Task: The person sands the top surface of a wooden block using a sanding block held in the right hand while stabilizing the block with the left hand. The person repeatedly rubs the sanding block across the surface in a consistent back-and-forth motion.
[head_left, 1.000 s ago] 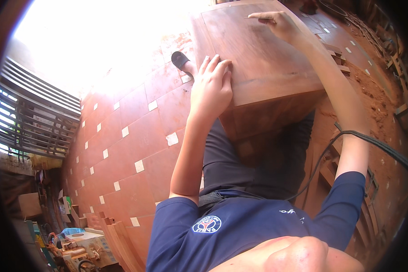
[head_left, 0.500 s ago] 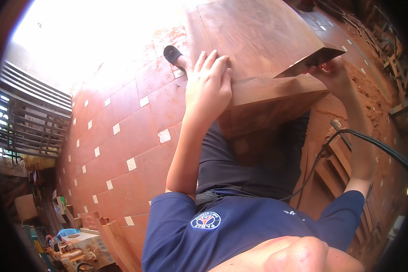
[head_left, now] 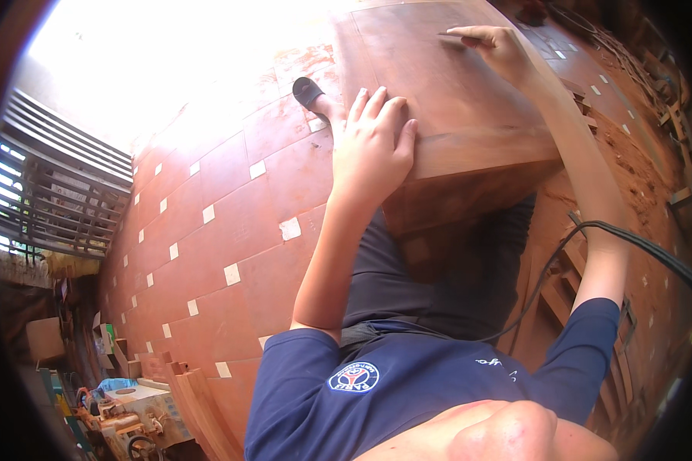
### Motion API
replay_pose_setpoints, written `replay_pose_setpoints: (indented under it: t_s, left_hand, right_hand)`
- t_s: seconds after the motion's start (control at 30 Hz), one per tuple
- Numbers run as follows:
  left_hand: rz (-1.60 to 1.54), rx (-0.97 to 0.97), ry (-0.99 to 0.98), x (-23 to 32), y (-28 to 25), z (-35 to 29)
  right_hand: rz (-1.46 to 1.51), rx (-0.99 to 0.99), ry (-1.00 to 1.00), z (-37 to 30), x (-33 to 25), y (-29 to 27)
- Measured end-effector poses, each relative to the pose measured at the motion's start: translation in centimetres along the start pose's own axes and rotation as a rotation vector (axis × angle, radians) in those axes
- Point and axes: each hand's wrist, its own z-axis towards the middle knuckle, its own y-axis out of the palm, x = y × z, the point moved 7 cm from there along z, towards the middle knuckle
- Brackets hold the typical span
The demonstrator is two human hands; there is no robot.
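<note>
A brown wooden cabinet (head_left: 469, 115) stands in front of me, its flat top facing up. My left hand (head_left: 370, 146) lies flat on the near left part of that top, fingers slightly spread, holding nothing. My right hand (head_left: 500, 50) reaches to the far side of the top and pinches a thin flat piece (head_left: 455, 34), perhaps sandpaper, against the wood. My dark blue shirt and dark trousers fill the lower middle of the picture.
Red floor tiles with small white squares (head_left: 231, 230) spread to the left. My foot in a black sandal (head_left: 307, 91) is beside the cabinet. A black cable (head_left: 630, 238) crosses on the right. Louvred slats (head_left: 54, 200) and cluttered tools (head_left: 123, 407) are at the left.
My right hand has swept from the cabinet's near right corner up to the far part of the top, carrying the thin piece. My left hand has stayed flat on the near left edge.
</note>
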Motion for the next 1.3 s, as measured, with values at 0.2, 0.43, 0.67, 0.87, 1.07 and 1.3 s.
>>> replay_pose_setpoints:
  t_s: [0.2,0.43,0.67,0.87,1.07,1.3]
  left_hand:
    - [0.047,0.021,-0.012,-0.4,-0.1,-0.5]
    - [0.077,0.065,0.011,-0.1,0.4,-0.8]
    - [0.056,0.081,0.014,-0.1,0.2,-0.8]
    - [0.018,0.084,0.011,-0.5,0.2,-0.7]
    - [-0.021,0.071,-0.006,-0.5,0.3,-0.3]
    - [-0.013,0.075,0.001,-0.6,-0.3,-0.4]
  right_hand:
    - [-0.135,-0.092,-0.125,-2.0,-4.0,2.2]
    - [0.336,-0.370,-0.065,-8.2,-8.4,-3.5]
    - [0.390,-0.250,0.052,-8.9,-4.1,-7.8]
    - [0.056,-0.128,-0.017,-1.7,-2.8,-3.9]
    - [-0.113,-0.082,-0.249,3.0,-1.2,1.8]
    - [-0.004,-0.179,-0.282,-2.3,-5.6,-0.4]
